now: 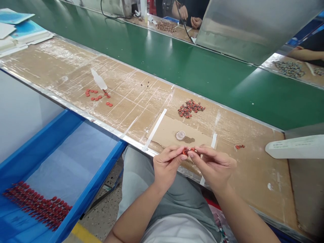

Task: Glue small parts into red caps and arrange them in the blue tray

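Observation:
Near the bench's front edge, my left hand (167, 162) and my right hand (214, 163) meet fingertip to fingertip. Both pinch one small red and dark piece (188, 151), whose exact kind is mostly hidden by the fingers. Just beyond them, a small clear round cup (180, 135) sits on a cardboard sheet (162, 131) beside a dark wet-looking patch. Farther up lies a pile of small red and black pieces (190, 108). A single similar red piece (239, 146) rests to the right of my right hand.
Red discs (96, 98) lie scattered at left near a white bottle-shaped piece (99, 79). A blue tray (101, 158) at lower left holds rows of red pieces (37, 204). A green conveyor belt (157, 50) runs behind the bench. Another person's hands (196, 22) are across it.

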The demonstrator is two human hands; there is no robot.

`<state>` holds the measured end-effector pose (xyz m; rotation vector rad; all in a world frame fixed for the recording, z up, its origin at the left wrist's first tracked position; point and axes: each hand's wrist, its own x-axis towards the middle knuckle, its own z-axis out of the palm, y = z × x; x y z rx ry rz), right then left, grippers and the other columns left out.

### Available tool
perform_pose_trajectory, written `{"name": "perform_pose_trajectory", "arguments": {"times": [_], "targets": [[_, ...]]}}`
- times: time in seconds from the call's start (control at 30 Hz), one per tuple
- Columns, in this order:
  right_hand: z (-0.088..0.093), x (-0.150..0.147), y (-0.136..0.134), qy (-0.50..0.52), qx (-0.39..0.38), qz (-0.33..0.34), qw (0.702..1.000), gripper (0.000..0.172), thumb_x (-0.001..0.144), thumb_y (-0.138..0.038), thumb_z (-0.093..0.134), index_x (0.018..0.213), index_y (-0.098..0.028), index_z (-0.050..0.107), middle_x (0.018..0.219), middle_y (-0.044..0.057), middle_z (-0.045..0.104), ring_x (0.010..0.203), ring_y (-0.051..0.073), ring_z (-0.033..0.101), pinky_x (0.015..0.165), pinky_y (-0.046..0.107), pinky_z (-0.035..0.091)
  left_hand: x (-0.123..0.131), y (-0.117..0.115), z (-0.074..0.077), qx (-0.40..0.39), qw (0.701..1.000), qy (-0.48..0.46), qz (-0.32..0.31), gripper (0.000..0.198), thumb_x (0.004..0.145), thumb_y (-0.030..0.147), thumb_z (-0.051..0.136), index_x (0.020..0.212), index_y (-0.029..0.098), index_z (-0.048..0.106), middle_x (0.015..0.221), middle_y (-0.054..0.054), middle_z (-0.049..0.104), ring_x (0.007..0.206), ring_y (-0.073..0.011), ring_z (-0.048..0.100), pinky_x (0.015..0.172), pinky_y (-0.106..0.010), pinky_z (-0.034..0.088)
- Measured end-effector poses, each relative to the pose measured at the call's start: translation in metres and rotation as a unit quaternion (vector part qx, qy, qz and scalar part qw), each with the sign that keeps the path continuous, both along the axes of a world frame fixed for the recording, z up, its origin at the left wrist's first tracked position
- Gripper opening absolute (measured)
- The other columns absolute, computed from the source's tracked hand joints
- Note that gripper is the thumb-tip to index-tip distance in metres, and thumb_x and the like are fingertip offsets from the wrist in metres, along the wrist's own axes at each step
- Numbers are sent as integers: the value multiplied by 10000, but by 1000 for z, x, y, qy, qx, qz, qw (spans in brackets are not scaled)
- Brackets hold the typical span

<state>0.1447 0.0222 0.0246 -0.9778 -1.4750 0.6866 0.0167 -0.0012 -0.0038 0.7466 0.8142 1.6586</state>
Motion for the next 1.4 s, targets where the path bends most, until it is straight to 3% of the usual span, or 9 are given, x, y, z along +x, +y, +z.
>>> {"name": "perform_pose_trajectory", "arguments": {"times": [0.53, 0.77, 1.03, 1.4], "targets": [[7, 7, 4, -7, 30, 23, 999, 250, 686, -95, 812, 860, -263, 750, 772, 21, 763, 637, 172, 698, 579, 305, 590, 3, 0, 5, 26, 999, 34, 23, 285, 737, 141, 784, 978, 292, 777, 879, -20, 659, 826, -147, 680, 786, -279, 596], [9, 11, 7, 5, 48, 60, 997, 288, 691, -86, 808, 901, -274, 748, 804, 26, 769, 662, 184, 720, 601, 318, 601, 5, -1, 8, 36, 997, 62, 40, 285, 720, 137, 801, 956, 295, 782, 834, -14, 692, 767, -133, 683, 725, -250, 589], [9, 14, 5, -4, 56, 31, 998, 237, 691, -123, 816, 862, -266, 736, 763, 30, 764, 636, 194, 721, 586, 327, 601, 11, -2, 9, 4, 996, 42, 78, 405, 648, 192, 862, 1018, 325, 761, 812, 3, 767, 718, -144, 712, 713, -260, 594], [7, 16, 7, -35, 99, 59, 993, 355, 688, -27, 771, 949, -263, 723, 777, 22, 757, 638, 171, 703, 548, 295, 569, 6, -3, 16, 45, 989, 107, 91, 369, 707, 113, 805, 1008, 322, 762, 816, 1, 774, 720, -143, 715, 700, -256, 598]]}}
